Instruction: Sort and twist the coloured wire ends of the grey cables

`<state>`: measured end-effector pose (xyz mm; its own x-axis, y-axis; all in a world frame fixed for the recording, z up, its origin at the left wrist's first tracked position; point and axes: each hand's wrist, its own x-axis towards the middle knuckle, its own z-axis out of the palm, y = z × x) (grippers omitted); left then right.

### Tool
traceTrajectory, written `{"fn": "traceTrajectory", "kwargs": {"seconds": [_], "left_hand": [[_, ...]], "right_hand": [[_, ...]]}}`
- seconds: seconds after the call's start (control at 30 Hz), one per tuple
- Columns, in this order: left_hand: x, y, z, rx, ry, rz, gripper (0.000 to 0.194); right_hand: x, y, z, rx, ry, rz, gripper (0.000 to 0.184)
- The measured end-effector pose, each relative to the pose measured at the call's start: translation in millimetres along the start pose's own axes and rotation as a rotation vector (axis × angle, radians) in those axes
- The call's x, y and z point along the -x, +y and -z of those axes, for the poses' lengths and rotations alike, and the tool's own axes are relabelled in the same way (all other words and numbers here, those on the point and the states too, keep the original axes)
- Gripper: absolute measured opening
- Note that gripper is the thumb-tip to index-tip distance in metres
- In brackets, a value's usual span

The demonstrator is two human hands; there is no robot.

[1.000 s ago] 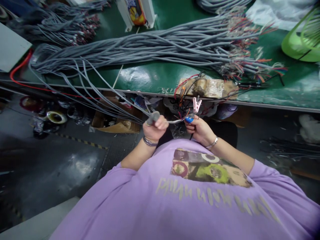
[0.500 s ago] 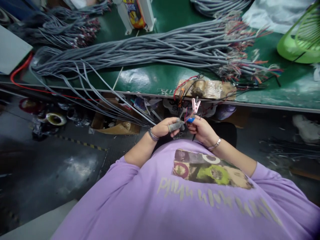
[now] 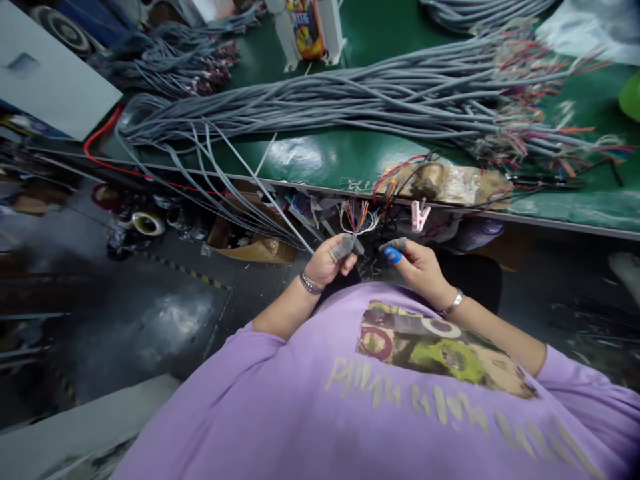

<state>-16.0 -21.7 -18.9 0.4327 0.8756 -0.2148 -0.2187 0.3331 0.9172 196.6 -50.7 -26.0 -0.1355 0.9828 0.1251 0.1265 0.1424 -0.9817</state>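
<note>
My left hand [image 3: 330, 260] is closed around the end of a grey cable [image 3: 260, 200], a grey cot on one finger. Thin coloured wires [image 3: 357, 217] fan out of that cable end just above the hand. My right hand [image 3: 417, 267] is a little to the right, fingers curled, with a blue cot and a grey cot on its fingertips. What it pinches, if anything, is too small to make out. Both hands are below the front edge of the green bench [image 3: 330, 160]. A pink clip [image 3: 419, 215] hangs from that edge.
A long bundle of grey cables [image 3: 350, 100] with coloured stripped ends lies across the bench. Several cables droop over the edge to my left hand. A taped brown block [image 3: 450, 181] with wires sits at the edge. Tape rolls [image 3: 143, 223] and a cardboard box [image 3: 255, 248] lie on the floor.
My hands have come apart, and the coloured wires now fan out above my left hand. My view has shifted to the left.
</note>
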Motion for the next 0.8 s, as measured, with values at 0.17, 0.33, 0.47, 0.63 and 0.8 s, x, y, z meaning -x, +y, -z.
{"fn": "traceTrajectory", "kwargs": {"seconds": [0.17, 0.33, 0.47, 0.63, 0.8], "left_hand": [[6.2, -2.0, -4.3, -0.052, -0.041, 0.009, 0.05], [7.7, -3.1, -9.0, -0.114, -0.062, 0.048, 0.053], [9.8, -4.9, -10.6, -0.167, -0.046, 0.069, 0.053], [8.4, -5.3, -15.1, -0.208, 0.009, 0.07, 0.054], [5.2, -6.6, -17.2, -0.199, 0.056, 0.029, 0.053]], "right_hand": [[-1.9, -21.0, -4.1, 0.27, 0.04, 0.309, 0.018], [-8.7, -22.9, -12.4, 0.435, 0.076, 0.438, 0.024], [-13.3, -16.1, -13.1, 0.557, 0.131, 0.591, 0.023], [-12.1, -12.9, -8.4, 0.675, 0.132, 0.701, 0.021], [-9.4, -10.2, -6.3, 0.632, 0.031, 0.688, 0.02]]}}
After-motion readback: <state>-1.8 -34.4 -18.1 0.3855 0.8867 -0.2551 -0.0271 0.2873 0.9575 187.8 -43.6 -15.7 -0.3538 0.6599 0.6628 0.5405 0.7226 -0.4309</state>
